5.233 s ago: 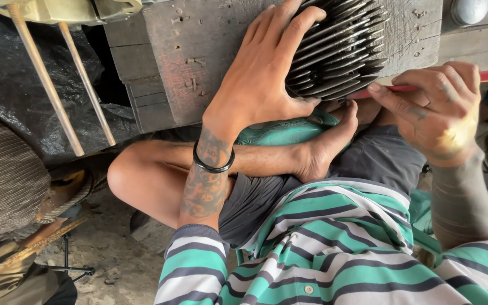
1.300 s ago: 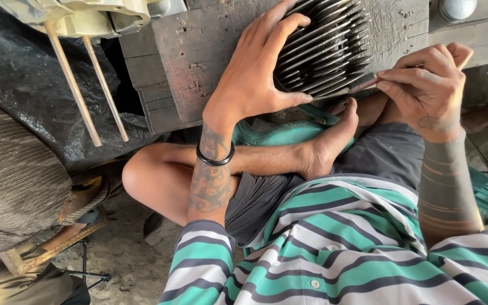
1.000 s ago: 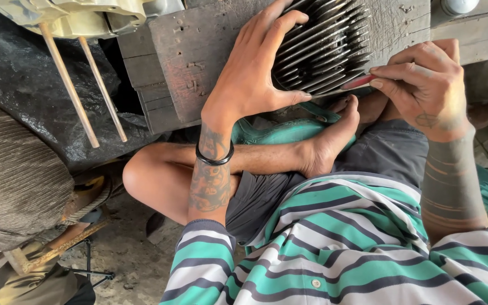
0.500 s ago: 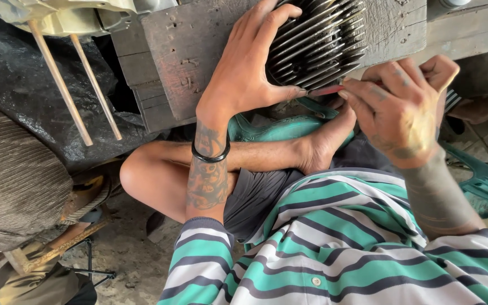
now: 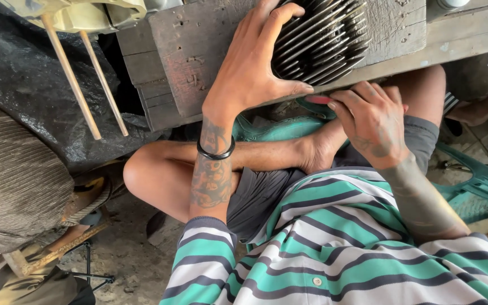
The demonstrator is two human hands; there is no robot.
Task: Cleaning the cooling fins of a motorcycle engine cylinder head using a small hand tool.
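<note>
A dark finned metal engine cylinder (image 5: 326, 39) rests on a worn wooden block (image 5: 193, 51). My left hand (image 5: 252, 70) lies spread over the cylinder's left side and presses it against the wood. My right hand (image 5: 371, 121) is just below the block's front edge, fingers curled around a thin red-handled tool (image 5: 318, 100) whose end points toward the cylinder's underside. I sit cross-legged in a green, white and grey striped shirt, one bare foot (image 5: 317, 149) under the hands.
An engine part with two long metal studs (image 5: 83, 79) sticks out at the upper left over a black plastic sheet (image 5: 24, 85). A ribbed dark bundle (image 5: 15, 186) lies at the left. A green plastic crate (image 5: 481, 186) is at the right, a dirt floor (image 5: 125, 260) below.
My right hand has dropped from the cylinder's right side to below the block's edge, bringing the red-handled tool with it. The left hand stays pressed on the cylinder.
</note>
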